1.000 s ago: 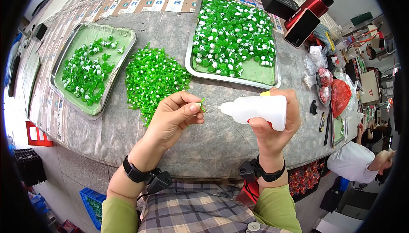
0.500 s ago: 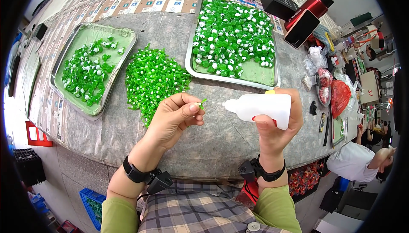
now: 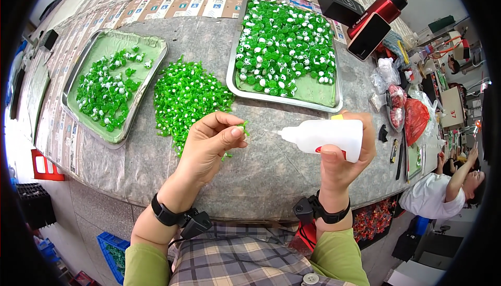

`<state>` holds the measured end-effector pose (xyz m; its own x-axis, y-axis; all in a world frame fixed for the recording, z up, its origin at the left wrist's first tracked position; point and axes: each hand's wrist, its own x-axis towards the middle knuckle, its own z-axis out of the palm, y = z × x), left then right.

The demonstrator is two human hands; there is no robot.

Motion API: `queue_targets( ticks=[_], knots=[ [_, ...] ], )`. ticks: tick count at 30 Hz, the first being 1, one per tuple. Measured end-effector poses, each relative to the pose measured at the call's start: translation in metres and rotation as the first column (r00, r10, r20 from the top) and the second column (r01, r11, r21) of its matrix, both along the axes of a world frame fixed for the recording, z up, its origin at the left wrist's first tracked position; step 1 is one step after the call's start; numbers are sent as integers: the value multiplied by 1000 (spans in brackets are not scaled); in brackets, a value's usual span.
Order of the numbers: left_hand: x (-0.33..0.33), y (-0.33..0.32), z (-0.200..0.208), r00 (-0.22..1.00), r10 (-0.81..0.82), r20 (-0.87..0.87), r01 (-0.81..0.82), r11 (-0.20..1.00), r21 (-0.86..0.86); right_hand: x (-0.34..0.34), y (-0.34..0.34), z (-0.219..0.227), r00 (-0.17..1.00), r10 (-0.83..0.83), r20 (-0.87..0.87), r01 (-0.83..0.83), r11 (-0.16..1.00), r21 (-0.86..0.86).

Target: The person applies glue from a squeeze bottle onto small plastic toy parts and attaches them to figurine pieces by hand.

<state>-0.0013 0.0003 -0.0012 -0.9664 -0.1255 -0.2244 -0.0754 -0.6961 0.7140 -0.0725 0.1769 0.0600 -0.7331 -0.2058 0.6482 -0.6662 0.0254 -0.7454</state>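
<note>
The left hand (image 3: 211, 139) pinches a small bright-green plastic piece (image 3: 246, 127) between thumb and forefinger, its other fingers curled under. The piece is largely covered by the fingertips; a narrow end appears to stick up and slightly right, though it is too small to tell its full long axis. The right hand (image 3: 348, 155) is wrapped around a white, soft-looking plastic squeeze bottle (image 3: 329, 135), thumb pressed along its near side. The bottle lies almost on its side in the air above the table, its long axis running left to right, with the base at the right and the tapered nozzle (image 3: 290, 134) pointing left toward the green piece. Its thin tip ends near the piece, apart from it.

Below is a table with a grey, creased cover (image 3: 261, 187). Just beyond the left hand lies a heap of small green-and-white plastic pieces (image 3: 190, 98), between a shallow metal tray lined in pale green (image 3: 98, 48) on the left and a larger, fuller silver metal tray (image 3: 324, 95) on the right.
</note>
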Motion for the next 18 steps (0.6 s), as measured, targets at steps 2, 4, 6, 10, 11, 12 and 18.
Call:
queue_targets(
  ticks=[2,4,6,10,11,12,18],
  knots=[
    [-1,1,1,1000,13,-7,-13,1000,-6,0,1,-1,1000,-12,-28,13,999,48],
    [0,0,0,999,30,-11,-30,999,-15,0,-2,-4,999,-7,-33,11,995,96],
    [0,0,0,999,36,-13,-36,999,-18,0,-5,-4,1000,9,-16,-8,997,75],
    [0,-1,1,999,29,-22,-29,999,-20,8,-9,-5,988,-54,146,41,995,91],
    [0,-1,1,999,25,-22,-26,1000,-18,8,-9,-5,988,-53,146,40,995,91],
    [0,-1,1,1000,21,-23,-21,1000,-16,8,-9,-5,988,-44,151,29,994,102],
    [-1,1,1,999,32,-9,-32,999,-26,3,-2,-3,986,-109,126,116,992,-50]
  ],
)
